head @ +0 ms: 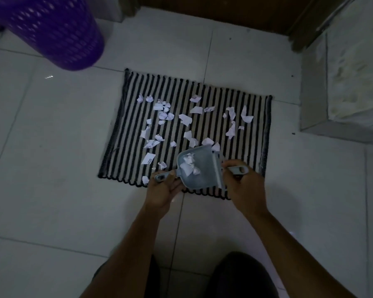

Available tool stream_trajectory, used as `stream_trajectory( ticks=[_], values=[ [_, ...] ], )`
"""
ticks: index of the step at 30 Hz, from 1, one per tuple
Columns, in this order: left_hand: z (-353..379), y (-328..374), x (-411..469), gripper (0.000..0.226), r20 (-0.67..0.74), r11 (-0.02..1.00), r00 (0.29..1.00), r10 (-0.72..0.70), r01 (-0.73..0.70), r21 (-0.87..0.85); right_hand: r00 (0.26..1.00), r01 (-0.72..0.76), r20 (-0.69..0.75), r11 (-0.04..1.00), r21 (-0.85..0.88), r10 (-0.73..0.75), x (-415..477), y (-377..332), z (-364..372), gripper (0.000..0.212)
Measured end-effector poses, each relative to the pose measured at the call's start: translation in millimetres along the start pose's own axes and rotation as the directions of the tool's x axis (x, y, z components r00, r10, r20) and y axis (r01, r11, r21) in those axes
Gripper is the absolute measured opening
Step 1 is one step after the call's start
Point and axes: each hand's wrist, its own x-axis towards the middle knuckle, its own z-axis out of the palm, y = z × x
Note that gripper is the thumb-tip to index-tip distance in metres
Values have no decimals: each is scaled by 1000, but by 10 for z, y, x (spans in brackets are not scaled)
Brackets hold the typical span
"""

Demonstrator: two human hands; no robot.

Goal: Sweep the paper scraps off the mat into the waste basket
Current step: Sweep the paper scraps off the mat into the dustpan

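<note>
Beyond the far left corner of the mat [213, 93], well apart from it, stands the purple waste basket [52, 33], a round plastic tub with a pierced lattice wall. Nothing lies on the floor [52, 147] between it and the mat. Off the mat's right edge rises a pale, mottled stone step [353, 72], and past the far edge is a brown wooden door [213, 11] with its frame. Your dark-clad knee [241, 274] sits on the near side.

The floor is glossy pale tile with thin grout lines, bare on the mat's left and near sides; the right side is tighter against the step.

The mat is a woven rectangle, ribbed in black and cream stripes, with a scalloped near edge. Torn white paper scraps [185, 119] are scattered over most of it.

Over the mat's near edge, your left hand [163, 190] has its fingers curled round the handle of a grey plastic dustpan [205, 175], which holds a few scraps [188, 166]. Your right hand [243, 186] is wrapped round the handle of a small brush [237, 169], which is against the pan's right side.
</note>
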Motion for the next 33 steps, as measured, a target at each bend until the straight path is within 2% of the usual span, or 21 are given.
stream_trajectory(
  ticks=[6, 11, 16, 21, 26, 31, 33],
  values=[
    [-518, 258, -200, 21, -50, 999, 998, 45, -45, 13, 996, -58, -53, 988, 141, 66, 35, -6, 106, 12],
    [-865, 314, -364, 24, -102, 998, 993, 63, -63, 1, 999, -54, 0, 997, 57, 55, -65, 27, 369, 12],
    [-1074, 147, -514, 11, -172, 998, 983, 66, -67, 1, 997, -15, 72, 999, -31, 17, -110, 20, 655, 13],
    [-1074, -53, -609, 21, -227, 995, 973, 45, -64, -80, 994, 9, 110, 999, -50, -4, -166, 2, 849, 13],
    [-975, -128, -570, 13, -282, 995, 959, 30, -54, -78, 987, 29, 161, 993, -117, -10, -214, 7, 949, 15],
    [-915, -217, -583, 12, -337, 993, 941, -15, -27, -118, 937, 77, 348, 977, -198, -3, -302, -60, 1046, 20],
    [-931, -234, -567, 12, -336, 991, 942, -20, -26, -131, 947, 82, 321, 981, -177, -21, -283, -82, 1015, 18]
  ],
)
